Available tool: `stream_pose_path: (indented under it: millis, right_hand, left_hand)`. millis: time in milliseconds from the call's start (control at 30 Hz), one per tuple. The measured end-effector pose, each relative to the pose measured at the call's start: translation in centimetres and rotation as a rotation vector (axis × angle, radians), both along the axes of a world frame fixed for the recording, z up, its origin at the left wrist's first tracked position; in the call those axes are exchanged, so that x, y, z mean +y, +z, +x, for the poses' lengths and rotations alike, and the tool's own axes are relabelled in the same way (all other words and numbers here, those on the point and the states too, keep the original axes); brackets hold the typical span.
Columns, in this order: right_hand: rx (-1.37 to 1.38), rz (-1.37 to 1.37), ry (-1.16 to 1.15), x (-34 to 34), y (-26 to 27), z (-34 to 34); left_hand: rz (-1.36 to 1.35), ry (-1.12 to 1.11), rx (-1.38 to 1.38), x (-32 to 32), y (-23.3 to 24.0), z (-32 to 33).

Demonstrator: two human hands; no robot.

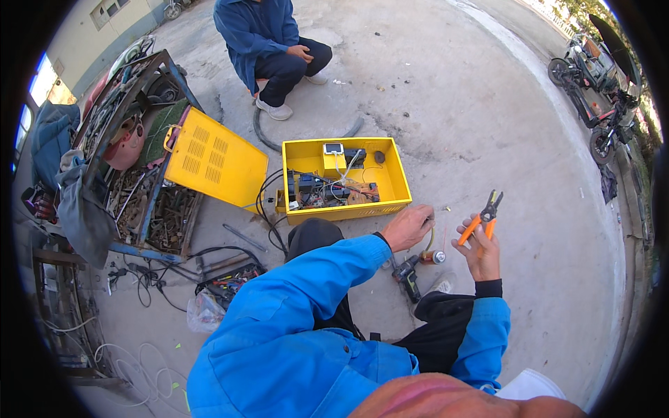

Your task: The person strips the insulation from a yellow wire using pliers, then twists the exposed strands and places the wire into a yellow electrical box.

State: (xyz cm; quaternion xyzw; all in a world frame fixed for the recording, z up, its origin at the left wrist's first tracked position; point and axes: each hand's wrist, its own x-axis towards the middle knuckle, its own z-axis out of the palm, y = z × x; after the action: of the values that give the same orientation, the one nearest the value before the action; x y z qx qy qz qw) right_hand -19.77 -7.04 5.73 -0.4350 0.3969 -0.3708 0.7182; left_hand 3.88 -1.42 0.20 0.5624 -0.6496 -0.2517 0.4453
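My left hand (410,228) pinches a thin yellow-green wire (431,239) just off the front right corner of a yellow metal box (345,213). Inside that box are circuit boards (363,193), bundled wires and a small display (333,149). Orange-handled wire strippers (490,211) rest in my right hand (482,250), jaws pointing up and slightly parted. On the concrete below my hands, a cordless drill (406,279) lies beside a small can (433,257). A small brass-coloured piece (447,208) is on the ground between my hands.
A yellow vented panel (217,159) leans against a metal rack (151,209) full of loose hardware. Another person (272,52) squats beyond the box. A hammer (225,264), a tool tray (230,285) and black cables (149,274) lie left. Electric scooters (596,99) stand far right.
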Motion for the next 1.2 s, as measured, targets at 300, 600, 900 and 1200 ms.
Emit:
stream_pose_path:
  millis: [300,600,900,1200]
  right_hand:
    - [-0.047,0.074,0.086,1.5,0.0,2.2]
    - [-0.007,0.061,0.192,2.9,0.0,3.0]
    - [-0.077,-0.494,0.280,7.0,8.5,0.5]
    - [-0.147,0.054,0.105,4.9,-1.2,3.5]
  left_hand:
    - [0.046,0.138,0.050,-0.1,1.2,-0.3]
    - [-0.002,0.236,0.059,0.1,1.4,0.2]
    - [0.064,0.284,0.064,-0.5,1.0,0.8]
    - [0.072,0.258,0.061,-0.9,1.0,0.2]
